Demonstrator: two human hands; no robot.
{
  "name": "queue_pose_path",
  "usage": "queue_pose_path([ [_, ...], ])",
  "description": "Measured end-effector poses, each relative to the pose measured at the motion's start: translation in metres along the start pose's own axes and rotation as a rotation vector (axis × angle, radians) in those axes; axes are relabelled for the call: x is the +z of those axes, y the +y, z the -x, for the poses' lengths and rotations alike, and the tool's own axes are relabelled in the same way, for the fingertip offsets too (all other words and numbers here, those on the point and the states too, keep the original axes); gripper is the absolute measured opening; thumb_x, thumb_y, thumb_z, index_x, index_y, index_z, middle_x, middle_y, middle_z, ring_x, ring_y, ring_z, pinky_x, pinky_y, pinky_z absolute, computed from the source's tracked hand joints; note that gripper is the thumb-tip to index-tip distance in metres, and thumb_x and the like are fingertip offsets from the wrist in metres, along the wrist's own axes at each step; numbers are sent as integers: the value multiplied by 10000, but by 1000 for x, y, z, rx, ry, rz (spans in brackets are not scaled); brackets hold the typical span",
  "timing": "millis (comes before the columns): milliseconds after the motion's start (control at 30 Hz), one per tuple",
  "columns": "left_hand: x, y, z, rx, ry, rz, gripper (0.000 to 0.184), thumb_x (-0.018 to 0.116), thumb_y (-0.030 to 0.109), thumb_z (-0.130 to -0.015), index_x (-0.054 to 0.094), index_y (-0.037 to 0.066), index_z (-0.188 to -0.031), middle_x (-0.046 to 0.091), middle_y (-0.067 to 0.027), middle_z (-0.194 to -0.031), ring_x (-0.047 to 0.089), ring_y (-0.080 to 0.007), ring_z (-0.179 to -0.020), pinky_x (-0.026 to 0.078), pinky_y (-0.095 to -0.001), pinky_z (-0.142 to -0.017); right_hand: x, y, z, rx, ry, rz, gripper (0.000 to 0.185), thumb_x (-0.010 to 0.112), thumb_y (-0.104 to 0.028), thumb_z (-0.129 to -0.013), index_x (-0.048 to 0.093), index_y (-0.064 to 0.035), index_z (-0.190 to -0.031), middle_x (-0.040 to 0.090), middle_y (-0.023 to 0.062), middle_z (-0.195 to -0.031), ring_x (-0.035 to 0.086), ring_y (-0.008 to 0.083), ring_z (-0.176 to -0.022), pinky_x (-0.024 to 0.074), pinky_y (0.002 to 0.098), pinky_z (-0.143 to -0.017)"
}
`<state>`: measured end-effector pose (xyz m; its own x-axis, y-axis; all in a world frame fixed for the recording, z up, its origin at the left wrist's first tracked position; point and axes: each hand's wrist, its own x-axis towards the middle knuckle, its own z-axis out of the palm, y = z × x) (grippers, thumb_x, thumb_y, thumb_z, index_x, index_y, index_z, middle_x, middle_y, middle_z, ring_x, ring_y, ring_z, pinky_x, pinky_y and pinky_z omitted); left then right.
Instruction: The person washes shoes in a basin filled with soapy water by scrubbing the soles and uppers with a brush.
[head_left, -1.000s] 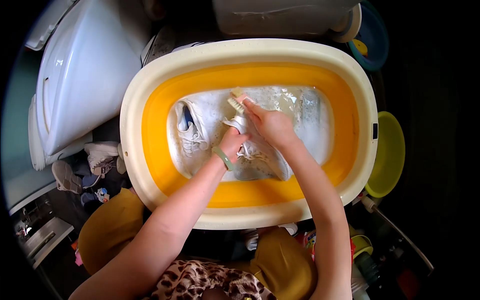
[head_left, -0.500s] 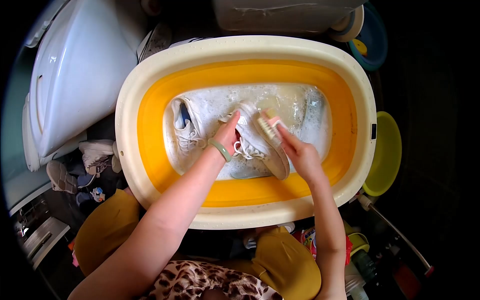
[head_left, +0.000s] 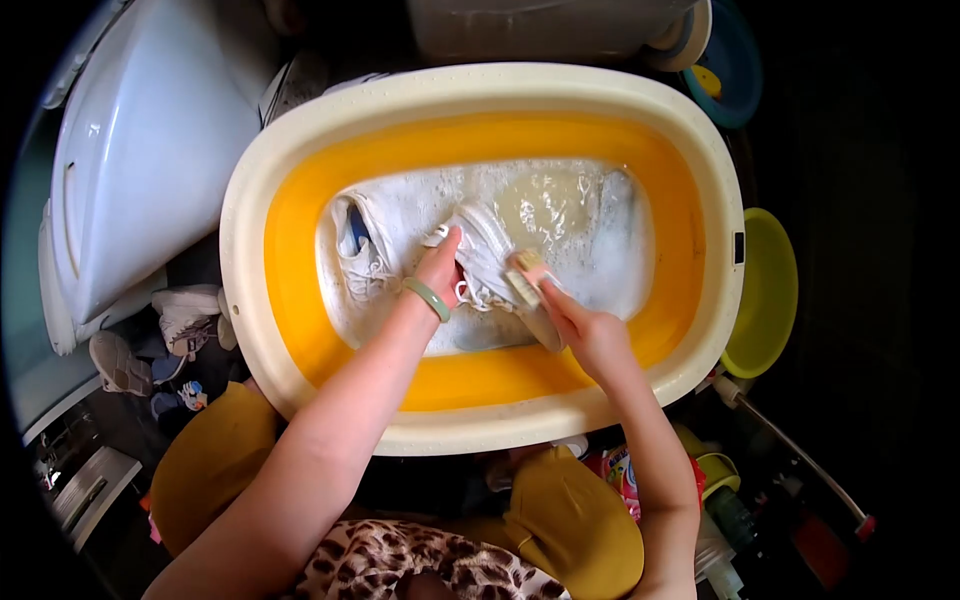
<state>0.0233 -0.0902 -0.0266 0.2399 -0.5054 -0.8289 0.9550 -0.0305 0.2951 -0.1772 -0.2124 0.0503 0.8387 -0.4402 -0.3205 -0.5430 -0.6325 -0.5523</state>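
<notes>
A white lace-up sneaker [head_left: 484, 242] lies tilted in soapy water, with my left hand [head_left: 440, 268] gripping it at the ankle opening. A green bangle circles that wrist. My right hand [head_left: 592, 335] is closed around a scrub brush [head_left: 524, 278] with pale bristles and a pinkish back. The bristles press against the sneaker's side, near the sole. A second white sneaker [head_left: 360, 245] with a blue lining sits at the left of the water. All this is inside an oval washtub [head_left: 480, 436] with a cream rim and orange walls.
Left of the tub stands a glossy white fixture [head_left: 150, 150], with more shoes [head_left: 190, 318] on the floor below it. A yellow-green basin [head_left: 765, 295] and a thin pole [head_left: 790, 450] are at the right. A blue basin [head_left: 738, 70] is at the upper right.
The brush has moved down and slightly left along the sneaker's side, turning a little. My left hand still grips the sneaker. The whole view has shifted slightly.
</notes>
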Motion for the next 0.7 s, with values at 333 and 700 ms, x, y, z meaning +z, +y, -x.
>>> queue_pose_path([
  [333,15,-4,21,-87,-159,-316,361,639,155,-826,529,-9,-1129,613,-109,-1045,606,-202,-947,506,-310,-812,18,17,-110,59,102,113,379,456,-226,-892,472,-331,-1256,624,139,-761,604,326,-656,473,406,-573],
  [700,17,-13,34,299,39,-132,404,511,232,-915,447,-18,-1225,555,-149,-1131,569,-221,-997,460,-333,-866,1,-1,-28,91,342,-429,421,559,-161,-848,490,-232,-1257,631,161,-929,617,351,-764,495,399,-653],
])
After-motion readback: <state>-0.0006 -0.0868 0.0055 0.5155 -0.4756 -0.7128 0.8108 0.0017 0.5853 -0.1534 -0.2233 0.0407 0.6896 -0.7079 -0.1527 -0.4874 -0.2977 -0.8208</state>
